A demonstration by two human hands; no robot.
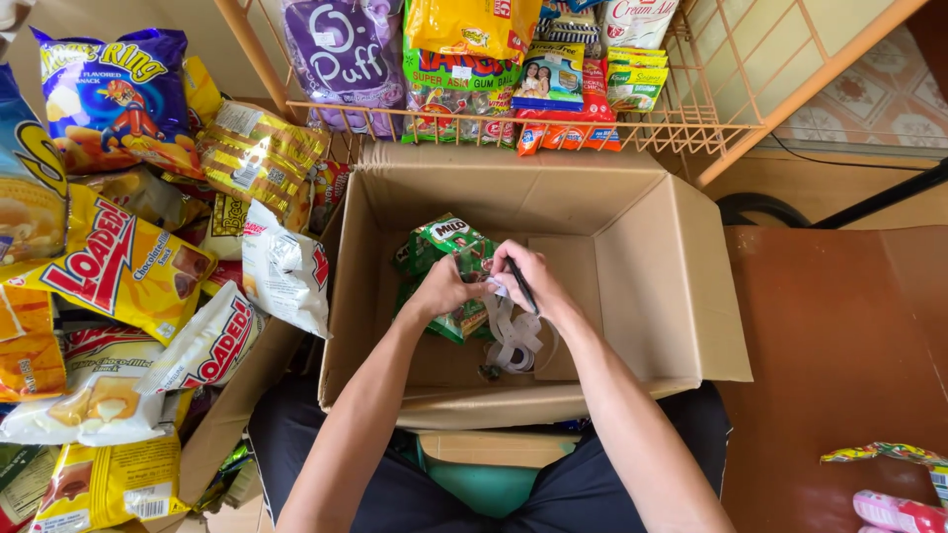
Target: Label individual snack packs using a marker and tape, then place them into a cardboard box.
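- Both hands meet inside the cardboard box [642, 296]: my left hand [446, 288] grips green sachets [449, 247], my right hand [528, 281] pinches a black pen [522, 286].
- White label strip [513, 341] dangles below them, inside the box.

The cardboard box [632, 296] sits open on the person's lap, and everything else lies around it. Inside the box, toward its left, lies a string of sachets [449, 259], with a curl of tape strips [515, 341] just right of it. Both hands meet over the sachets, the left hand [446, 289] left of the right hand [523, 281]. Behind the box stands a wire rack [691, 123] holding packets. Left of the box lies a heap of snack bags [128, 296]. Right of the box is a desk [839, 336].
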